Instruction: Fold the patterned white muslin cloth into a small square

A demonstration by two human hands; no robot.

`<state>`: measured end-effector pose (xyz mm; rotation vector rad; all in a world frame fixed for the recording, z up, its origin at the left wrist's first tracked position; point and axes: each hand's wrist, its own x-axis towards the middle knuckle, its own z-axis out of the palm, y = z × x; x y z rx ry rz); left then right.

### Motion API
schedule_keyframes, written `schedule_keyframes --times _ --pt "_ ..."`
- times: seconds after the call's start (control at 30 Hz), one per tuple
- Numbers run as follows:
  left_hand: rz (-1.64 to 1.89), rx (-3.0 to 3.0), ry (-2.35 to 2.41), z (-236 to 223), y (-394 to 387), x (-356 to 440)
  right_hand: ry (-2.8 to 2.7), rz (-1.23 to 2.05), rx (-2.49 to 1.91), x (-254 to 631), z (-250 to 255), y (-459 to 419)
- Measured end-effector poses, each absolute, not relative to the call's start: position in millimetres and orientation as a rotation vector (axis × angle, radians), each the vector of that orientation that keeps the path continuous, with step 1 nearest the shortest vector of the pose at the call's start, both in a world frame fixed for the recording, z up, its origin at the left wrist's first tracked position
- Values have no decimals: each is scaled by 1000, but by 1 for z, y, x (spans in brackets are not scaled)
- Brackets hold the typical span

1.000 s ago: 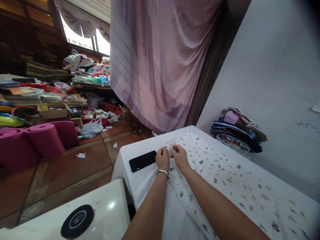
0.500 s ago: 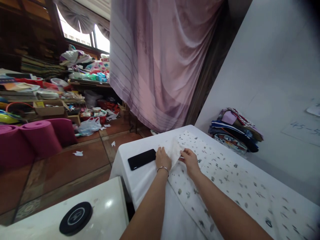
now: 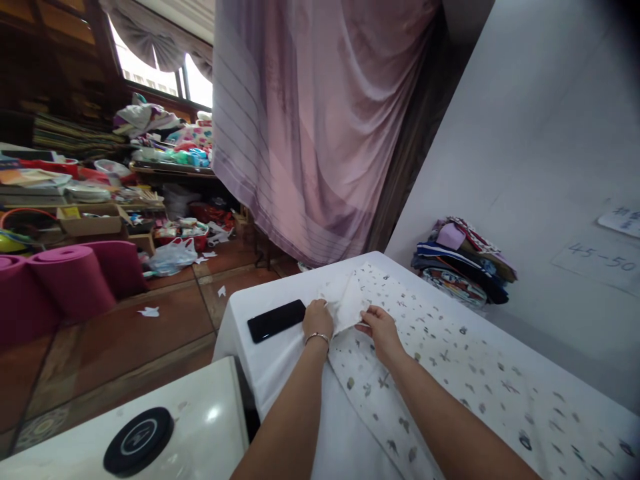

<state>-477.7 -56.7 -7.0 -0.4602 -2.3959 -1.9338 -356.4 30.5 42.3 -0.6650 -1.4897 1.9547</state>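
Observation:
A white cloth with small grey printed figures lies along a table draped in white. Its near corner is folded back, plain side up. My left hand, a bracelet at the wrist, pinches the left edge of that fold. My right hand pinches the fold's right edge, fingers closed on the fabric. A black phone lies flat on the table just left of my left hand.
A stack of folded fabrics sits against the white wall at the table's far end. A pink curtain hangs behind. A white surface with a black round disc stands at lower left. Pink rolled mats and clutter fill the floor at left.
The cloth's corner, bunched between both hands a second ago, is now folded back into a flat flap. My hands have spread apart along its edge. The view has shifted slightly.

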Motion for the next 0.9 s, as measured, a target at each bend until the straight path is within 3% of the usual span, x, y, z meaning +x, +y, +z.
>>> schedule_keyframes --times 0.2,0.57,0.73,0.9 --pt "-2027 -373 -2363 2 -57 -476 -1495 1977 -663 -362 42 29" --pt "-2591 -586 -1955 9 -43 -459 -1718 1830 -573 -383 40 31" --pt "-2543 -657 -1932 12 -47 -455 -1876 1548 -453 -391 31 31" --pt "-2146 -771 -1981 20 -55 -447 -1962 1352 -353 -388 32 25"
